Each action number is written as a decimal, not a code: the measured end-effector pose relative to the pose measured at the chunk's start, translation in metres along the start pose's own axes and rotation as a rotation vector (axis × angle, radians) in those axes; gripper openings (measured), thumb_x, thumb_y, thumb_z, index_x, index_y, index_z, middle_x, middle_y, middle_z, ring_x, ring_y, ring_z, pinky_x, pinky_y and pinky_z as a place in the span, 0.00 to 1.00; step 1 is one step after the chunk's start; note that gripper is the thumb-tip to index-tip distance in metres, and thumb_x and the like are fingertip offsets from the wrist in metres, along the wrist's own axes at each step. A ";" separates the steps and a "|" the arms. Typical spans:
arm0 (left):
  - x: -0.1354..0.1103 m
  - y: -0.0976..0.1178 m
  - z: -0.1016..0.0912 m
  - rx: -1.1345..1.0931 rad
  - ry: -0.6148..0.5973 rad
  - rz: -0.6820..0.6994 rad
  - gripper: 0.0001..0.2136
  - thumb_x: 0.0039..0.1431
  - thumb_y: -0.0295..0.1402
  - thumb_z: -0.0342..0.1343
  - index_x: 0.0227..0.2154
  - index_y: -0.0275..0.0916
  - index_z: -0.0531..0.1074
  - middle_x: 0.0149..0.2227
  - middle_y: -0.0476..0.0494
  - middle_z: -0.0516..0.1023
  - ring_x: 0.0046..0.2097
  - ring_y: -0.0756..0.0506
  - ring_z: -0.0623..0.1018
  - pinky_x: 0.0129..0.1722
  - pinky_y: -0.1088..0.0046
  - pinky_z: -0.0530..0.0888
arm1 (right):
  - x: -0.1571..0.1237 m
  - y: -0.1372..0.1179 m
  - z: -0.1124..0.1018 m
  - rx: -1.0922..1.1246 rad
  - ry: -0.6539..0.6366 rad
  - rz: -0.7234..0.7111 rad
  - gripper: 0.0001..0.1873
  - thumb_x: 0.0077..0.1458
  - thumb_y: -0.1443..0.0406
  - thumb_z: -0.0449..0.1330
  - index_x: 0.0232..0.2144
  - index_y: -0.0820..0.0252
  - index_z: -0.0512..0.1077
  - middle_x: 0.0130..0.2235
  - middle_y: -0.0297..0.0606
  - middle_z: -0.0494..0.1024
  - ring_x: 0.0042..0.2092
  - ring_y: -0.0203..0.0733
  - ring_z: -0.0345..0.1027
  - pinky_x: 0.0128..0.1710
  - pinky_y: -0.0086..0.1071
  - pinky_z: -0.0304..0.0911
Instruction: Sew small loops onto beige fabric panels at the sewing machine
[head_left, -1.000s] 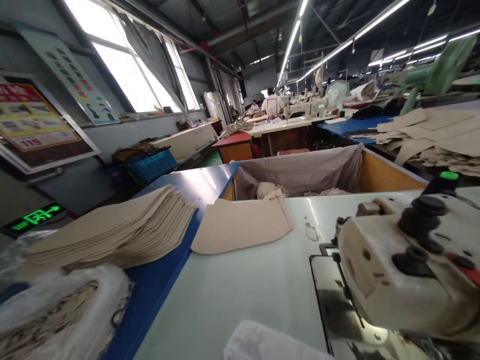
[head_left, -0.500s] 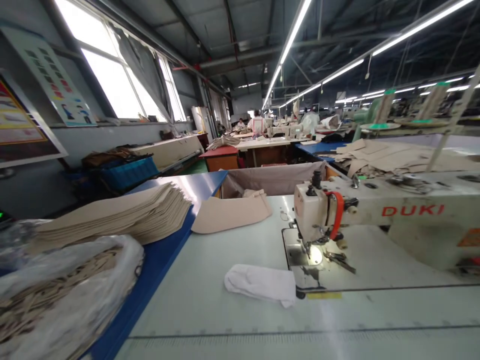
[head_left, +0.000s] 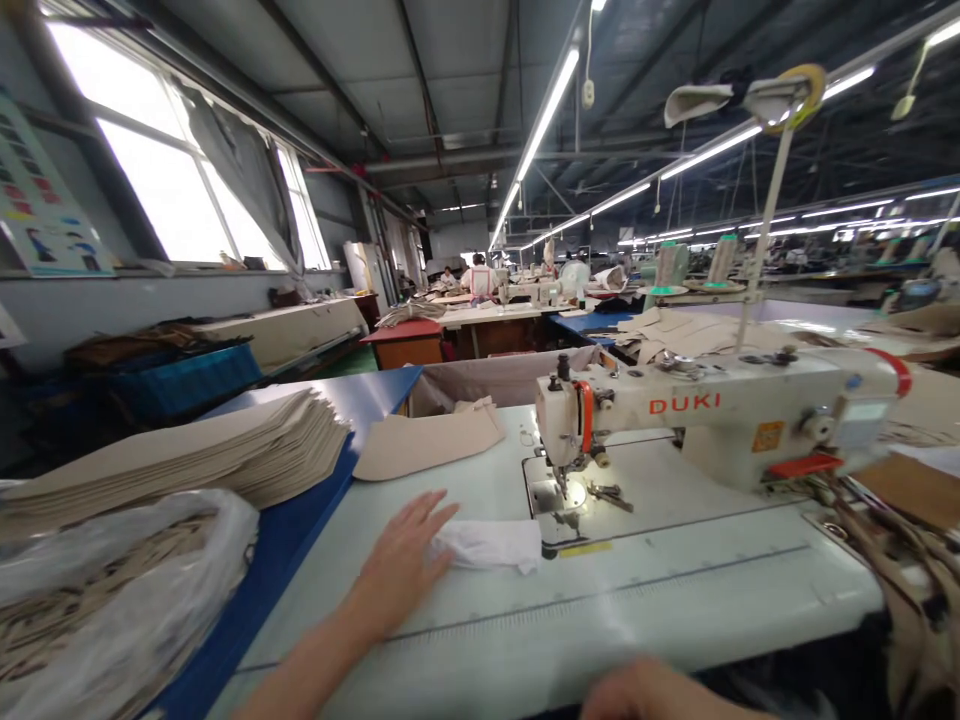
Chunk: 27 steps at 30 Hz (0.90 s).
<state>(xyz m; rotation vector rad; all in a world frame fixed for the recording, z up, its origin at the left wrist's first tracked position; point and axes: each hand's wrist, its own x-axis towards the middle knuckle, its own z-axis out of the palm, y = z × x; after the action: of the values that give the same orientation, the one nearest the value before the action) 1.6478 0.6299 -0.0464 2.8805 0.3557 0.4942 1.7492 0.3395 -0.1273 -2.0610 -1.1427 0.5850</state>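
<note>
My left hand (head_left: 403,562) reaches over the pale sewing table (head_left: 480,620), fingers apart and holding nothing, at the left end of a folded white cloth (head_left: 491,545). Whether the fingertips touch the cloth I cannot tell. At the bottom edge, my right hand (head_left: 645,690) is blurred and partly cut off, its fingers hidden. A white sewing machine (head_left: 622,410) marked DUKI stands to the right, its lamp lit over the needle plate. Small metal thread snips (head_left: 611,496) lie beside the needle. Behind my left hand lies a beige fabric piece (head_left: 427,443).
On the blue table (head_left: 300,540) at left sit a stack of beige panels (head_left: 187,450) and a clear plastic bag (head_left: 217,570) of beige strips. A thread stand pole (head_left: 761,240) rises behind the machine. Brown straps (head_left: 892,580) hang at the right. People work far back.
Both my hands have come into view, the left one reaching to the white cloth. The view has swung right, showing the machine's whole length and the thread stand.
</note>
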 end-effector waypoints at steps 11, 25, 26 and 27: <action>0.023 -0.018 0.006 -0.100 -0.198 0.018 0.13 0.59 0.35 0.44 0.36 0.41 0.74 0.40 0.43 0.78 0.44 0.43 0.75 0.47 0.67 0.67 | 0.112 -0.038 -0.020 -0.096 0.231 -0.319 0.19 0.47 0.64 0.63 0.45 0.59 0.73 0.48 0.43 0.72 0.50 0.46 0.63 0.51 0.34 0.56; 0.045 -0.011 0.007 -0.143 -0.115 -0.302 0.15 0.56 0.38 0.45 0.39 0.36 0.70 0.40 0.42 0.77 0.37 0.44 0.75 0.41 0.70 0.68 | 0.137 -0.034 -0.022 0.109 0.202 0.085 0.18 0.45 0.77 0.51 0.39 0.63 0.67 0.22 0.27 0.69 0.23 0.32 0.64 0.24 0.24 0.53; 0.045 -0.011 0.008 -0.131 -0.119 -0.312 0.17 0.55 0.39 0.46 0.42 0.35 0.69 0.42 0.41 0.76 0.37 0.44 0.76 0.42 0.68 0.69 | 0.135 -0.033 -0.023 0.091 0.200 0.084 0.21 0.46 0.77 0.51 0.44 0.63 0.65 0.23 0.28 0.69 0.23 0.32 0.64 0.24 0.24 0.54; 0.043 -0.010 0.008 -0.122 -0.125 -0.313 0.19 0.53 0.40 0.48 0.44 0.34 0.69 0.45 0.39 0.75 0.39 0.43 0.76 0.44 0.67 0.69 | 0.132 -0.032 -0.024 0.065 0.205 0.073 0.23 0.47 0.76 0.51 0.47 0.62 0.64 0.24 0.29 0.70 0.24 0.33 0.65 0.25 0.25 0.55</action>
<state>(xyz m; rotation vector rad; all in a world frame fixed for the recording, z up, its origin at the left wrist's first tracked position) 1.6884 0.6497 -0.0432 2.6529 0.7130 0.2696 1.8153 0.4555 -0.0943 -2.0599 -0.9221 0.4277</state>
